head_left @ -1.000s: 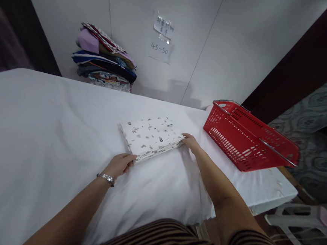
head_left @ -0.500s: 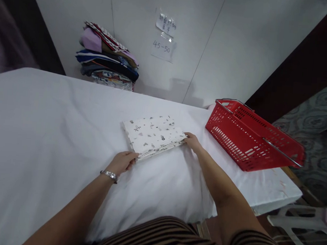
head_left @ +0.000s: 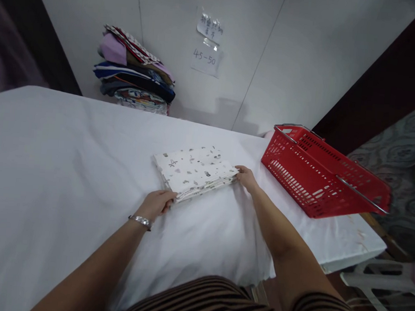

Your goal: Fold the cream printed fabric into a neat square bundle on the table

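Left hand [head_left: 157, 203] and right hand [head_left: 247, 178] pinch the folded starfish-print cloth [head_left: 196, 172] at its near corners; uneven pulling could skew its layers.

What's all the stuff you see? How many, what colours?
Tablecloth: 1, white, across middle
Folded printed cloth: 1, white with greyish print, on tablecloth
Shopping basket: 1, red, right, on tablecloth
Wall: 1, white, back
Paper signs: 2, white, on wall
Folded fabric stack: 1, multicoloured, back left
Plastic stool: 1, white, lower right
Patterned surface: 1, grey, far right
Bracelet: 1, silver, on left wrist
Striped shirt: 1, brown and black, bottom
Left hand: 1, holding cloth's near left corner
Right hand: 1, holding cloth's right corner
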The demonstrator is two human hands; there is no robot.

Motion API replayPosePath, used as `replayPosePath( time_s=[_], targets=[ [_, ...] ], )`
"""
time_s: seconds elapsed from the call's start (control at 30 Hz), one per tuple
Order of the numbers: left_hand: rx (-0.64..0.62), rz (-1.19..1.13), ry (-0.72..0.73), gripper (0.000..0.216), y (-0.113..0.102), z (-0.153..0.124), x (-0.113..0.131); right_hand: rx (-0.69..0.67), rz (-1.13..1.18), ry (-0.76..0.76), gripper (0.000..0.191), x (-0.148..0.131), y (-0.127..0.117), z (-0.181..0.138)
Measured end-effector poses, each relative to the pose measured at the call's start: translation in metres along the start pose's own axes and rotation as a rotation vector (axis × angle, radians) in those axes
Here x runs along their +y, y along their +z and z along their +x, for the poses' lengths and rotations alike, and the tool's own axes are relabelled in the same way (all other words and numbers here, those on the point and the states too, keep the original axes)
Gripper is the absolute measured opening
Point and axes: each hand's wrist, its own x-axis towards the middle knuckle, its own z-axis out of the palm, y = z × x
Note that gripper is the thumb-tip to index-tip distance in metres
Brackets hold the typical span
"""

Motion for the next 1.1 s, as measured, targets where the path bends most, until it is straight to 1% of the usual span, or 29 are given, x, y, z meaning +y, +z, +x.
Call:
replayPosePath(
  time_s=[0.1,0.3,0.43,0.6,0.73,0.8,0.87,0.9,0.97,1.0,1.03,1.1],
  targets=[
    [0.005,0.038,-0.014,0.03,0.001,0.003,-0.002,-0.014,-0.002,0.036,0.031,0.005,0.002,-0.002],
    [0.015,0.024,-0.006,0.03,-0.003,0.003,-0.003,-0.044,0.025,0.073,0.03,0.007,0.002,-0.003],
    [0.029,0.089,0.012,0.03,-0.005,0.004,-0.003,-0.042,0.022,0.114,0.029,0.009,0.001,-0.004],
    [0.04,0.168,0.02,0.032,-0.008,0.012,-0.011,-0.069,-0.016,0.192,0.026,0.011,-0.005,-0.001],
    [0.01,0.197,0.039,0.031,-0.01,0.018,-0.019,-0.099,-0.039,0.221,0.028,0.01,-0.011,0.002],
    [-0.001,0.19,0.038,0.03,-0.01,0.018,-0.02,-0.125,-0.045,0.223,0.032,0.008,-0.012,0.001],
    [0.003,0.196,0.039,0.03,-0.009,0.017,-0.018,-0.1,-0.09,0.157,0.039,0.003,-0.011,-0.002],
    [0.007,0.201,0.042,0.03,-0.008,0.015,-0.017,-0.059,-0.136,0.082,0.043,0.0,-0.009,-0.004],
    [0.009,0.204,0.046,0.03,-0.007,0.011,-0.013,0.031,-0.268,-0.138,0.046,-0.006,-0.001,-0.009],
    [0.01,0.201,0.043,0.03,-0.007,0.01,-0.012,0.05,-0.346,-0.251,0.046,-0.007,0.003,-0.012],
    [0.009,0.197,0.037,0.029,-0.006,0.008,-0.01,0.038,-0.425,-0.342,0.047,-0.007,0.008,-0.014],
    [0.006,0.184,0.033,0.029,-0.006,0.007,-0.008,-0.06,-0.596,-0.437,0.052,-0.002,0.017,-0.018]
  ],
)
